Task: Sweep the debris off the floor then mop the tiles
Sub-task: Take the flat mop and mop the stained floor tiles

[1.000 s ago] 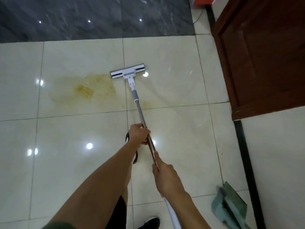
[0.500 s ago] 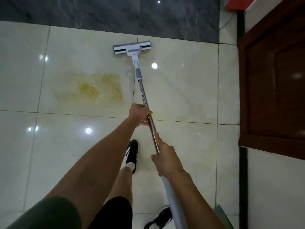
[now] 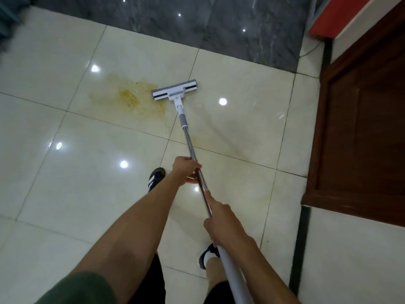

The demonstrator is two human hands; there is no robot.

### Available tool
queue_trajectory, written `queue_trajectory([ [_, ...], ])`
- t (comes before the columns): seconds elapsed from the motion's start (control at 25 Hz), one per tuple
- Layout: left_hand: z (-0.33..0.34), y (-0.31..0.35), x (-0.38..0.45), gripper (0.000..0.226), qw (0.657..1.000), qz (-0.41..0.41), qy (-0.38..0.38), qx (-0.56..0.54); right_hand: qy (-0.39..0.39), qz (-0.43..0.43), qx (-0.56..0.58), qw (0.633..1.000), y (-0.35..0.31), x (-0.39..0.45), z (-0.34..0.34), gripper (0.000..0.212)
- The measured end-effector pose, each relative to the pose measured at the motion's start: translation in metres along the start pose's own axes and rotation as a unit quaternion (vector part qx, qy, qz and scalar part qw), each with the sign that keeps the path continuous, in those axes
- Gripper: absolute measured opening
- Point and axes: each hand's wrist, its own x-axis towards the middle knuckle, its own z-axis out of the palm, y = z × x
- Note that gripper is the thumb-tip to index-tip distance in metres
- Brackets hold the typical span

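A flat mop with a white and grey head [image 3: 175, 89] rests on the cream floor tiles [image 3: 65, 183], its left end touching the right edge of a yellow-orange stain [image 3: 131, 98]. The metal mop handle [image 3: 189, 142] slants back toward me. My left hand [image 3: 186, 170] grips the handle at mid-length. My right hand [image 3: 219, 218] grips it lower down, near the white upper section, with the index finger stretched along the pole.
A dark brown wooden door [image 3: 361, 128] stands at the right, with a white wall [image 3: 355, 260] below it. Dark marble tiles [image 3: 219, 25] cross the far floor. A red object [image 3: 341, 16] sits at top right. My two black shoes [image 3: 156, 178] are on the tiles.
The mop head has been pulled back from the dark marble border to the right edge of the stain. Both hands keep their grip on the handle.
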Motion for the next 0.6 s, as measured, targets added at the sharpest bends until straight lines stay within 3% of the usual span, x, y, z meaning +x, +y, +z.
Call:
queue_trajectory([
  [0.24, 0.036, -0.070, -0.075, 0.018, 0.997, -0.021, 0.034, -0.062, -0.063, -0.009, -0.068, 0.996, 0.057, -0.074, 0.007, 0.090],
  [0.6, 0.034, -0.063, -0.061, 0.016, 0.993, -0.029, 0.054, -0.097, -0.065, 0.002, -0.107, 0.992, 0.049, -0.064, -0.004, 0.088],
])
